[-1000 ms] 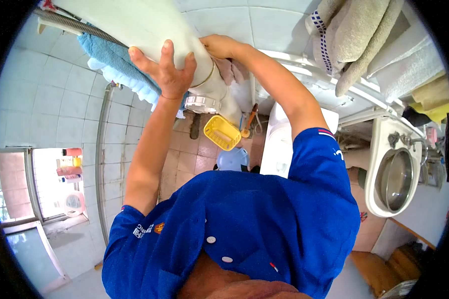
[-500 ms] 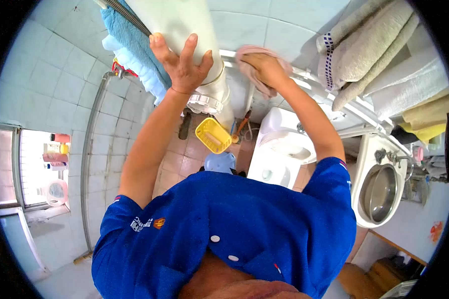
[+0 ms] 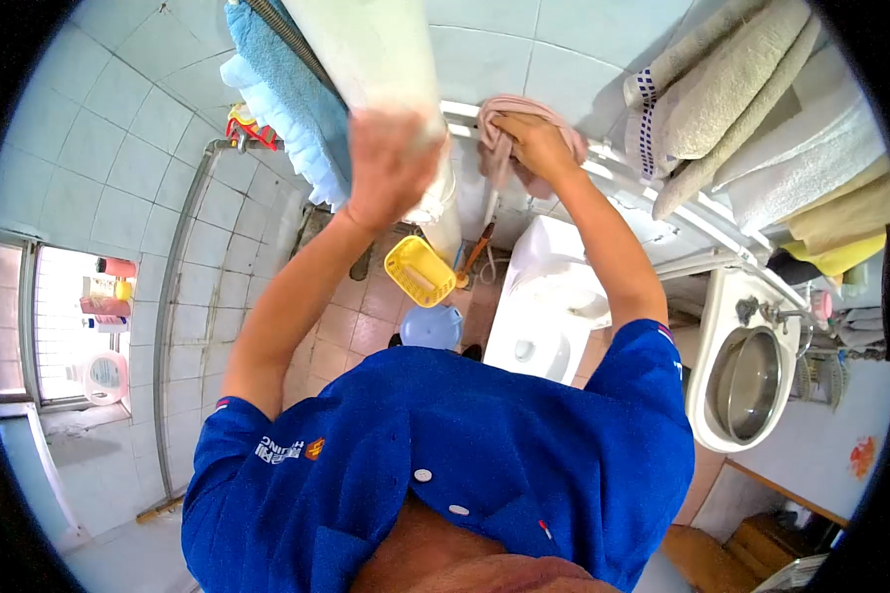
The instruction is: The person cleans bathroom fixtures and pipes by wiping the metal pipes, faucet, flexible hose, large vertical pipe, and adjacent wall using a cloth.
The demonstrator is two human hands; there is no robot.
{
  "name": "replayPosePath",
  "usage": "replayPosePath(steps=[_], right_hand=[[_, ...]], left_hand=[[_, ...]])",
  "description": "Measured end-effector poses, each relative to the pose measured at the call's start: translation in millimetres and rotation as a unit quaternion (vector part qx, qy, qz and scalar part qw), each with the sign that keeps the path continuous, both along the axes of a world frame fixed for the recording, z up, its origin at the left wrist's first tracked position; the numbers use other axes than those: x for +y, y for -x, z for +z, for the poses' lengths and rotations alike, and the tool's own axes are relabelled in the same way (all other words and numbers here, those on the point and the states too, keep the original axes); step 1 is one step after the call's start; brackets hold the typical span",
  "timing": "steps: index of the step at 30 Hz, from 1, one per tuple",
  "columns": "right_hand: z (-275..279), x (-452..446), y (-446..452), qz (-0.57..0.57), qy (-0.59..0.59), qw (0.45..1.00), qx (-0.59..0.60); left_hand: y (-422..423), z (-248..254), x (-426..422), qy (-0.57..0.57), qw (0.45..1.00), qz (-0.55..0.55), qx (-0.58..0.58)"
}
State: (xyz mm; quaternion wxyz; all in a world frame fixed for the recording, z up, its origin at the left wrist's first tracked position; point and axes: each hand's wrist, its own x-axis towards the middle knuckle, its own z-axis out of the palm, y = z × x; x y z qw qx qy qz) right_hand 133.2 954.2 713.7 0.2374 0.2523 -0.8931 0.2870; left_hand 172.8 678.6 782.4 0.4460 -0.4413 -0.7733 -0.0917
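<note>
My right hand [image 3: 542, 146] grips a dusty-pink cloth [image 3: 564, 119] that hangs over the white towel rail [image 3: 603, 158] on the wall. Part of the cloth droops below my fingers. My left hand [image 3: 394, 166], smeared by motion, is in front of the thick white pipe [image 3: 371, 49]. Its fingers are too blurred to make out, and whether it touches the pipe cannot be told. Just left of this hand hangs a blue towel [image 3: 292, 84].
Below are a yellow basket [image 3: 418, 270], a blue round stool or lid [image 3: 431, 326] and a white toilet [image 3: 539, 306]. Grey towels [image 3: 732, 99] hang at upper right. A washbasin [image 3: 697, 395] with a metal bowl [image 3: 752, 383] stands right. Bottles line the window at left.
My left hand has moved right and down across the pipe, from spread fingers to a blur. My right hand stays on the cloth, which has shifted slightly right and bunched.
</note>
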Motion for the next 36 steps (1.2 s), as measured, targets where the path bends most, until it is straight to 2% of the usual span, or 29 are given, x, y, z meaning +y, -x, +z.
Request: replayPosePath(steps=[1, 2, 3, 4, 6, 7, 8, 9, 10, 11, 13, 14, 16, 17, 19, 23, 24, 25, 26, 28, 30, 32, 33, 36], right_hand=[[2.3, -0.2, -0.5, 0.001, -0.003, 1.0, -0.001], [8.4, -2.0, -3.2, -0.018, 0.017, 0.999, -0.032], [12.2, -4.1, -5.2, -0.038, 0.037, 0.997, -0.063], [14.3, -8.5, -4.0, -0.04, 0.034, 0.997, -0.061], [18.7, -22.5, 5.4, -0.03, 0.144, 0.987, -0.065], [15.4, -28.5, 15.0, -0.022, 0.158, 0.984, -0.078], [20.0, -39.7, 21.3, 0.015, 0.192, 0.979, -0.071], [26.9, -53.0, 26.9, 0.051, 0.227, 0.97, -0.065], [37.5, -64.2, 35.2, 0.063, 0.254, 0.956, -0.132], [43.6, -76.0, 46.7, 0.077, 0.282, 0.935, -0.199], [37.0, -100.1, 83.1, 0.131, 0.387, 0.865, -0.29], [35.9, -106.2, 89.8, 0.127, 0.399, 0.861, -0.288], [31.4, -111.9, 94.4, 0.221, 0.369, 0.821, -0.375], [27.5, -109.9, 96.6, 0.221, 0.377, 0.819, -0.373], [19.9, -105.5, 96.6, 0.172, 0.317, 0.868, -0.34], [30.9, -92.4, 72.4, 0.118, 0.247, 0.887, -0.373], [20.9, -85.8, 65.8, 0.118, 0.196, 0.95, -0.212], [11.5, -75.8, 59.2, 0.116, 0.137, 0.983, -0.045], [9.3, -64.3, 46.7, 0.114, 0.131, 0.984, -0.05], [9.0, -37.4, 19.7, 0.009, -0.021, 0.992, -0.122], [-10.2, -2.2, 3.6, -0.009, -0.013, 1.0, -0.015], [-13.6, 26.0, -19.1, -0.075, -0.023, 0.997, 0.016], [-11.8, 29.9, -19.0, -0.072, -0.029, 0.997, 0.016], [-13.9, 24.4, -28.3, -0.131, 0.014, 0.991, 0.014]], left_hand=[[-6.8, -9.1, -3.2, 0.099, 0.992, -0.065, -0.032], [-9.8, -12.7, -1.0, 0.166, 0.964, -0.168, -0.12], [-0.4, -35.1, -2.8, 0.221, 0.945, -0.21, -0.117], [8.5, -54.9, -7.3, 0.219, 0.945, -0.212, -0.115], [24.7, -66.4, -8.7, 0.293, 0.907, -0.223, -0.205], [34.1, -68.5, -7.2, 0.318, 0.895, -0.267, -0.166], [37.4, -69.1, -5.0, 0.32, 0.893, -0.27, -0.166], [38.9, -70.9, -3.2, 0.372, 0.871, -0.266, -0.179], [40.6, -73.0, -1.1, 0.424, 0.847, -0.259, -0.191], [40.4, -74.9, -0.4, 0.428, 0.843, -0.263, -0.193], [37.5, -75.7, -2.0, 0.391, 0.875, -0.252, -0.135], [37.4, -72.4, -1.7, 0.4, 0.869, -0.257, -0.137], [33.7, -65.8, -1.4, 0.394, 0.869, -0.239, -0.178], [35.1, -66.4, -1.3, 0.4, 0.865, -0.241, -0.18], [33.4, -68.6, -0.1, 0.386, 0.873, -0.234, -0.183], [29.9, -64.8, 0.1, 0.405, 0.871, -0.213, -0.178], [29.4, -64.2, 0.3, 0.393, 0.877, -0.215, -0.174], [28.6, -65.5, 1.0, 0.379, 0.883, -0.218, -0.171], [27.9, -68.2, 1.2, 0.372, 0.885, -0.222, -0.173], [29.7, -72.0, 0.3, 0.391, 0.875, -0.203, -0.202], [29.7, -74.2, 0.3, 0.364, 0.887, -0.209, -0.195], [31.7, -76.1, 0.2, 0.334, 0.896, -0.235, -0.172], [32.9, -74.8, 0.2, 0.329, 0.899, -0.233, -0.172], [28.5, -73.6, -0.7, 0.398, 0.873, -0.208, -0.188]])
